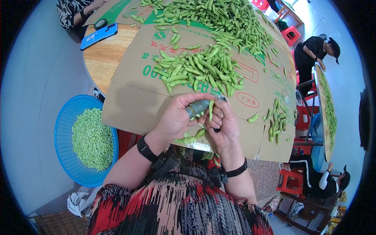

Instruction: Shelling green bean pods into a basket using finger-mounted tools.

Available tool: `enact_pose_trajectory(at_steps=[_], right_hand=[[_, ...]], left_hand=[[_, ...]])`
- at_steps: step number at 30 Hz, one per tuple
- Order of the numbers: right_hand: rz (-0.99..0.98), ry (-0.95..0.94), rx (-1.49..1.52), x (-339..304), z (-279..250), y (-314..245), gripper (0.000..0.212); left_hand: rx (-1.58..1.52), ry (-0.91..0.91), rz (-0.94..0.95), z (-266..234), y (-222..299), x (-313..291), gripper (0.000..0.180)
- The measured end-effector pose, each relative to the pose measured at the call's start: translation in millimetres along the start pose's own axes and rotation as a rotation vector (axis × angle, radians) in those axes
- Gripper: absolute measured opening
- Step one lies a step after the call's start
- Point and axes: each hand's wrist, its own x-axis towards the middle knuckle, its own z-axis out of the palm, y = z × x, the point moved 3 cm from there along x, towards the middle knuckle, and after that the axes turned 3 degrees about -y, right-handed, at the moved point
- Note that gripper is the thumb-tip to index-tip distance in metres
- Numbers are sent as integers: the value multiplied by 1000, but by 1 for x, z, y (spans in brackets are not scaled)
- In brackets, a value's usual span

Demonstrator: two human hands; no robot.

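Both hands meet at the cardboard's near edge around a green soybean pod. My right hand is closed on the pod, its thumb and fingers pinching it. My left hand is curled closed beside it, and pale green soybeans show under its fingers. A grey-green wrap with a yellowish band covers one digit of that hand. Just below the hands lie loose pods at the edge. Ahead of them spreads a small pile of pods.
A large pod heap covers the far table. A blue basket of shelled beans stands at left, below a blue phone. More pods lie at right. People sit by another table and red stools at right.
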Motion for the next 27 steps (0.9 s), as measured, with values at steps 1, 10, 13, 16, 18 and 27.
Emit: enact_pose_trajectory(at_steps=[1,10,13,16,18,27], right_hand=[[0,-4,-2,0,2,3,10],[-594,31,-958,-18,15,-1,11],[-418,-16,-587,-10,9,-1,6],[-218,-59,-256,-4,6,0,3],[-232,0,-102,-1,-2,-1,6],[-82,-349,-904,-25,-9,-37,13]], left_hand=[[1,-1,4,0,0,-1,26],[-163,136,-43,-8,1,-1,20],[-192,69,-109,-9,3,-1,23],[-220,59,-133,-4,4,-1,27],[-146,119,-147,0,3,-1,30],[-163,0,37,-13,34,-21,26]])
